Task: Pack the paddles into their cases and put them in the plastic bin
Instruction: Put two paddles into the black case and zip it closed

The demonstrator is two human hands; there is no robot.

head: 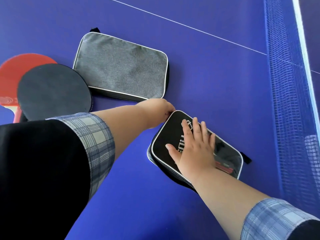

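A black case [162, 144] with a white rim lies on the blue table; through its clear window a paddle [225, 163] shows inside. My right hand [192, 146] presses flat on the case with straight fingers. My left hand [155, 111] is at the case's far corner, its fingers curled at the zipper and mostly hidden from me. A grey case [121, 66] lies shut farther back. To its left are two loose paddles, a black-faced one [53, 89] lying over a red-faced one [20, 70].
The table net [287, 101] with its white top band runs along the right side. A white centre line [181, 25] crosses the table behind the cases. No bin is in view.
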